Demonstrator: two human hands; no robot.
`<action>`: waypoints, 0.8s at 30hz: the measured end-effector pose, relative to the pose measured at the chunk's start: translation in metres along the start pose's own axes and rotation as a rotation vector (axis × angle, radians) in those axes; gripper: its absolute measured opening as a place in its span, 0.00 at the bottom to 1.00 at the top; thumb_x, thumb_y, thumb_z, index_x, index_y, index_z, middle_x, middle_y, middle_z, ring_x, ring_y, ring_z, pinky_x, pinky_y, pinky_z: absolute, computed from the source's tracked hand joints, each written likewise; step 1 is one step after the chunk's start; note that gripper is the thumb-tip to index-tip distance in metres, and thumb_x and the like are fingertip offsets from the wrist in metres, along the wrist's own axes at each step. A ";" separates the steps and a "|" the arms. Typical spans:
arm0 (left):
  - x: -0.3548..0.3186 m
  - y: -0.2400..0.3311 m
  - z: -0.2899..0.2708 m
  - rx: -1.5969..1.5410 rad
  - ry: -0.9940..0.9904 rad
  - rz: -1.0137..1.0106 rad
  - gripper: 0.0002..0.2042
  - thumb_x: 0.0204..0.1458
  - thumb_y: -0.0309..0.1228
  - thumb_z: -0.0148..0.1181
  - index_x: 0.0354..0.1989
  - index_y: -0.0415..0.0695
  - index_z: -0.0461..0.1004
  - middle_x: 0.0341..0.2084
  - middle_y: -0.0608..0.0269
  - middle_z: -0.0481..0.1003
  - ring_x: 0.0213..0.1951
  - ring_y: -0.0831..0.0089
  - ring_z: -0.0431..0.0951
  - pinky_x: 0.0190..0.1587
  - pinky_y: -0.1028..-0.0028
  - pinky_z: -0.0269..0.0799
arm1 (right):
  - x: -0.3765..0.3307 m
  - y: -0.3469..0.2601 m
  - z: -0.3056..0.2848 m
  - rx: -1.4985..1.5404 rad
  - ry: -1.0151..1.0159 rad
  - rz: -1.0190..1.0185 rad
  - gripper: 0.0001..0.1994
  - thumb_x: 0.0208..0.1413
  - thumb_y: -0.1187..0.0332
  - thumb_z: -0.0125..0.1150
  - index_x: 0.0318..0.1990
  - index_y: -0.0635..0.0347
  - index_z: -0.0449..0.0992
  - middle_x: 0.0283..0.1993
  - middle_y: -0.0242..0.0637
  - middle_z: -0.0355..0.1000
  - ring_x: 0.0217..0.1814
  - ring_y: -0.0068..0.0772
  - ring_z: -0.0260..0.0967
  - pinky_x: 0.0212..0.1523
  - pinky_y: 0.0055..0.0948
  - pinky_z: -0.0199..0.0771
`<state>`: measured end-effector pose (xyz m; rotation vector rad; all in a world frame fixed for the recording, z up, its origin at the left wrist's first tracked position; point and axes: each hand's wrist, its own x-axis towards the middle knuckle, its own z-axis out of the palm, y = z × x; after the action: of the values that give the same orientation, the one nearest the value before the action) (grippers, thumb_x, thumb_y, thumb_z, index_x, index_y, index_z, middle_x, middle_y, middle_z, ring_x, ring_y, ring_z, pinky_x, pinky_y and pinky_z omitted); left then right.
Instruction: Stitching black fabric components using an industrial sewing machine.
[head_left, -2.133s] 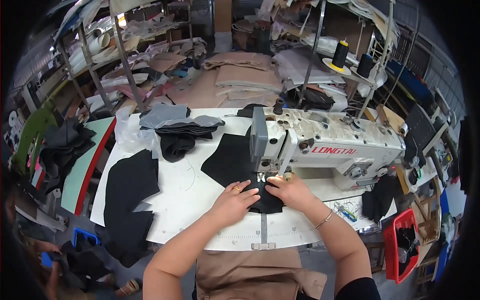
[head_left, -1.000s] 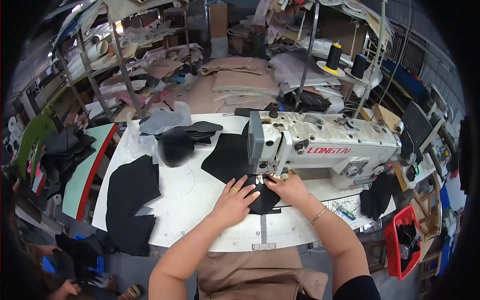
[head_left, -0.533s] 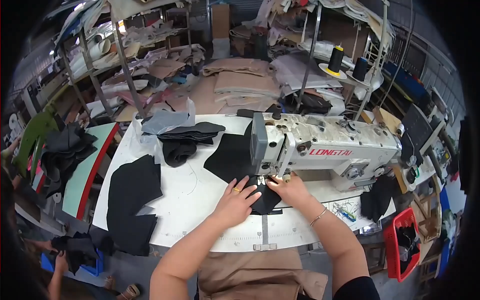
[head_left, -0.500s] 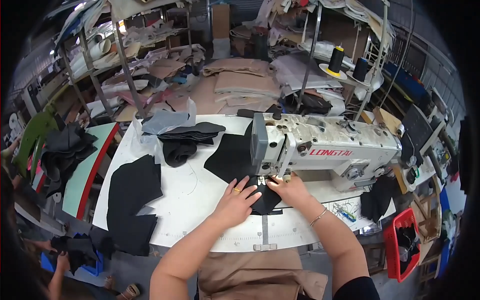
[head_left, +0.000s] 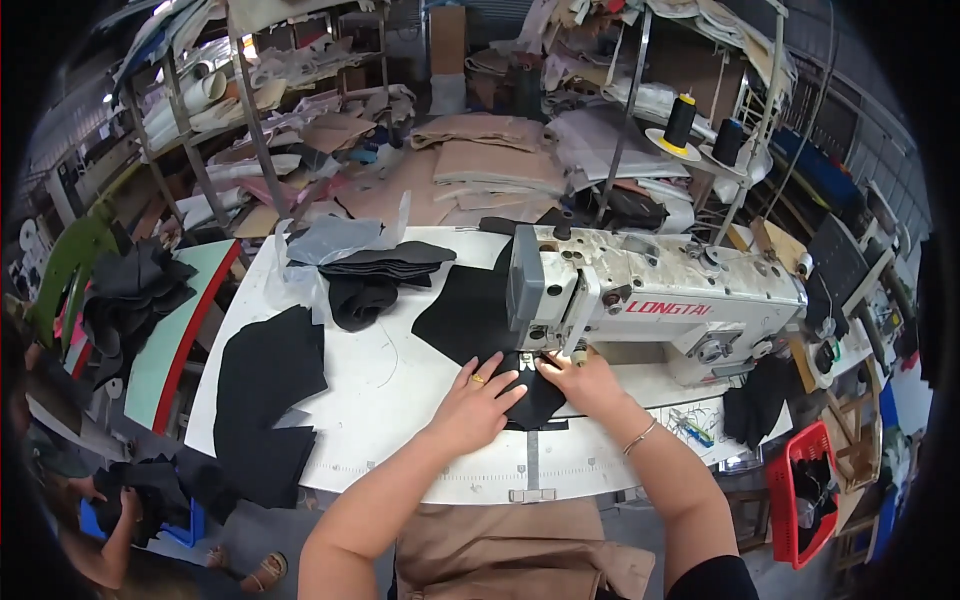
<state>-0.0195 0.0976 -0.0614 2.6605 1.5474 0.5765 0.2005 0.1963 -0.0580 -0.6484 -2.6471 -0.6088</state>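
A black fabric piece (head_left: 470, 315) lies under the head of a white sewing machine (head_left: 660, 300) on a white table (head_left: 400, 400). My left hand (head_left: 478, 398) presses flat on the near end of the fabric, fingers spread, a ring on one finger. Close to the needle, my right hand (head_left: 585, 378) rests on the same fabric, a bracelet at the wrist. Both hands lie side by side just in front of the machine head.
More black fabric pieces (head_left: 265, 390) hang over the table's left edge, and a stack with grey sheets (head_left: 375, 262) sits at the back. Thread cones (head_left: 680, 122) stand behind the machine. A red basket (head_left: 800, 490) is at right; another person (head_left: 110, 500) crouches at lower left.
My hands have stayed on the black fabric at the needle, shifting only slightly. The person at lower left has moved a little.
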 end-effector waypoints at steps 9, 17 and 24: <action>0.000 0.001 0.000 -0.005 0.019 0.000 0.25 0.43 0.28 0.61 0.55 0.54 0.70 0.59 0.64 0.64 0.67 0.58 0.53 0.68 0.53 0.46 | -0.003 0.003 0.002 0.033 0.018 0.019 0.16 0.47 0.72 0.55 0.46 0.48 0.77 0.33 0.31 0.74 0.31 0.37 0.70 0.34 0.34 0.70; -0.008 -0.021 -0.001 -0.135 0.225 -0.159 0.26 0.44 0.24 0.57 0.56 0.52 0.69 0.63 0.50 0.57 0.65 0.46 0.54 0.64 0.53 0.53 | -0.019 0.019 -0.016 0.435 -0.106 0.327 0.17 0.45 0.73 0.59 0.45 0.46 0.76 0.36 0.33 0.73 0.42 0.39 0.72 0.38 0.40 0.73; 0.052 -0.076 -0.035 -0.282 0.049 -0.880 0.29 0.43 0.35 0.68 0.53 0.37 0.66 0.57 0.37 0.63 0.53 0.45 0.69 0.55 0.59 0.68 | -0.016 0.023 -0.026 0.295 -0.104 -0.007 0.16 0.47 0.73 0.55 0.46 0.50 0.75 0.35 0.34 0.72 0.40 0.38 0.70 0.44 0.36 0.70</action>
<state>-0.0718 0.1738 -0.0271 1.5360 2.1902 0.7040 0.2313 0.1970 -0.0346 -0.5964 -2.7585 -0.1819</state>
